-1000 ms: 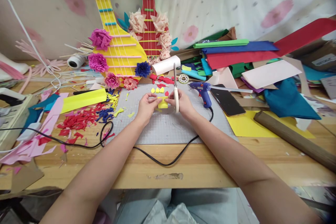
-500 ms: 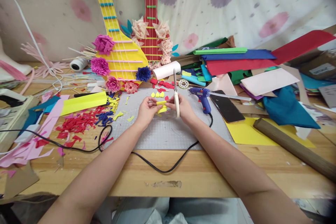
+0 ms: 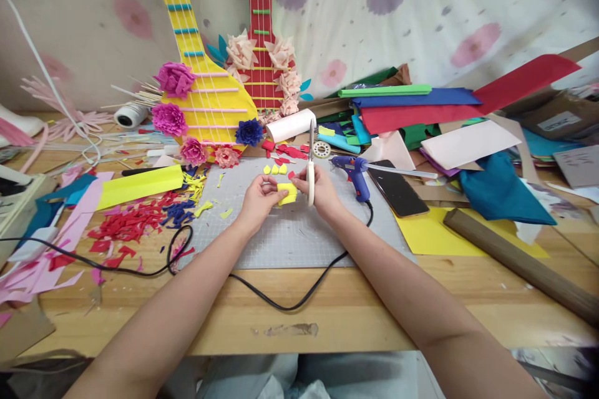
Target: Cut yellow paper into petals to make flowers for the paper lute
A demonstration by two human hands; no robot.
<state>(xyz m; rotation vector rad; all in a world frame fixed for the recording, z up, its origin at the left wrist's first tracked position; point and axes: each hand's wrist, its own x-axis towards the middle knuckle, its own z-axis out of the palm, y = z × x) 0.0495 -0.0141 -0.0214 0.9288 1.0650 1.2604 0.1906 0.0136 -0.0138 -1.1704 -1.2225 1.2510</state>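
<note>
My left hand [image 3: 258,204] pinches a small folded piece of yellow paper [image 3: 287,188] between thumb and fingers, above the grey cutting mat [image 3: 262,246]. To its right, my right hand [image 3: 324,193] holds a pair of scissors [image 3: 311,184] with white handles. Their blades point up and away from me, and they look closed. The right fingertips are close to the paper's right edge; whether they touch it I cannot tell. Just beyond the hands, several small yellow paper petals [image 3: 275,169] lie in a row on the mat, with red paper pieces [image 3: 292,151] behind them.
A blue glue gun [image 3: 355,174] and a black phone [image 3: 397,190] lie to the right; the black cord [image 3: 285,308] loops along the front. Red paper scraps [image 3: 128,224] cover the left side. Behind stand yellow [image 3: 210,100] and red [image 3: 261,12] paper-flowered instrument shapes. Coloured paper [image 3: 416,111] is piled back right.
My right fingers have drawn slightly away from the yellow paper, which now shows a broader face in my left hand. The whole view has shifted a little to the right.
</note>
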